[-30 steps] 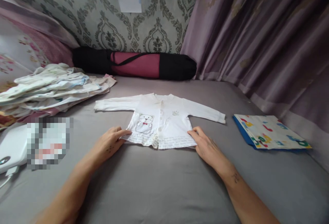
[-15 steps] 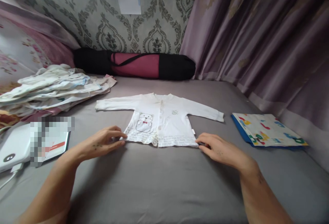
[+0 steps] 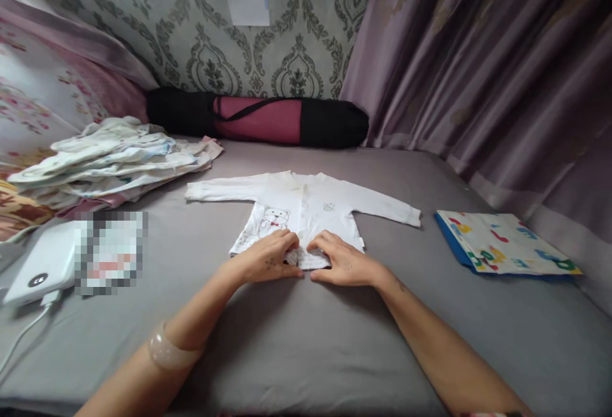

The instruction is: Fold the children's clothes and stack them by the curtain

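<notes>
At frame centre lies one shirt (image 3: 313, 210), spread flat, left hand (image 3: 268, 259) and right hand (image 3: 350, 265) now shifted from lower corners to mid-hem, fingers curled, parted from thumbs, so handling centres there.

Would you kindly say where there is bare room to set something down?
The grey sheet is bare between the forearms, between the white shirt and long bag, and between the shirt and folded printed cloth. It is crowded around the piled clothes and white power bank, and at the hem, by the left hand and right hand.
</notes>
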`<control>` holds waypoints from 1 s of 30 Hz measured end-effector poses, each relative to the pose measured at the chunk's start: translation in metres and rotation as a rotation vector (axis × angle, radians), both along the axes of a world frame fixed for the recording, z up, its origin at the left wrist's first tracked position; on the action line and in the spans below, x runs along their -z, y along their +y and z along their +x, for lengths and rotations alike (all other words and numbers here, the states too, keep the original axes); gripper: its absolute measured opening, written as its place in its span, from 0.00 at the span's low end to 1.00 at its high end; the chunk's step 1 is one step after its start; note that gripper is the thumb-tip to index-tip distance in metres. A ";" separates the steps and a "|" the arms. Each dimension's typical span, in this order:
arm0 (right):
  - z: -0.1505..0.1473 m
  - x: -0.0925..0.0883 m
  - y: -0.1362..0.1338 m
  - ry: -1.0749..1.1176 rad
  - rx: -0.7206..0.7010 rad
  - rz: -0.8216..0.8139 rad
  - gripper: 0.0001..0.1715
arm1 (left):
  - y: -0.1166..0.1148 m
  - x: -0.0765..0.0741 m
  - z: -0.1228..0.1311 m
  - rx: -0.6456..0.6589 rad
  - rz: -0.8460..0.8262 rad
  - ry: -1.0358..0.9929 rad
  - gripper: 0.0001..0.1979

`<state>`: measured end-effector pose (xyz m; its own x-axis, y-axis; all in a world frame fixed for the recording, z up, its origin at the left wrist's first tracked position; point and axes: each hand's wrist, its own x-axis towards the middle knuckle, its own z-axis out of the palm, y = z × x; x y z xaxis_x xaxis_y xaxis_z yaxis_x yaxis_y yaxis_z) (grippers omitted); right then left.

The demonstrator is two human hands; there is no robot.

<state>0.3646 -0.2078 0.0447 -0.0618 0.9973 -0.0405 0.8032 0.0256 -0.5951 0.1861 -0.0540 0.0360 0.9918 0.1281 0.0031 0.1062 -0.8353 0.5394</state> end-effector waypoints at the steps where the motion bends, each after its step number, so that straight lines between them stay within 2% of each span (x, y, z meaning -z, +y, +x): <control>1: 0.002 0.002 -0.001 0.019 -0.026 -0.004 0.25 | 0.001 0.000 -0.002 -0.004 -0.028 0.004 0.23; 4: 0.006 0.003 -0.005 0.056 -0.057 0.028 0.20 | 0.001 -0.004 -0.009 -0.007 -0.082 0.023 0.20; 8: 0.000 0.003 -0.008 -0.030 0.005 0.131 0.08 | -0.001 -0.006 -0.012 -0.010 -0.066 -0.006 0.12; 11: -0.006 0.003 -0.010 -0.123 0.006 0.178 0.09 | -0.003 -0.004 -0.011 0.014 -0.015 -0.037 0.09; 15: -0.009 0.006 -0.011 -0.106 -0.007 0.194 0.10 | -0.004 -0.002 -0.009 0.022 0.019 -0.059 0.11; 18: -0.008 0.013 -0.005 0.024 0.117 0.197 0.10 | -0.004 -0.002 -0.008 -0.038 0.035 -0.074 0.15; 22: -0.003 0.022 0.005 0.385 0.429 0.129 0.11 | -0.006 -0.002 -0.008 -0.225 -0.006 -0.077 0.16; 24: -0.001 0.023 0.008 0.534 0.538 0.113 0.14 | -0.008 -0.003 -0.007 -0.262 -0.046 -0.096 0.15; 27: 0.000 0.021 0.009 0.617 0.571 0.132 0.15 | -0.016 -0.004 -0.004 -0.212 -0.053 -0.141 0.16; 30: -0.004 0.019 0.007 0.588 0.515 0.162 0.14 | -0.024 -0.003 -0.002 -0.111 0.036 -0.150 0.16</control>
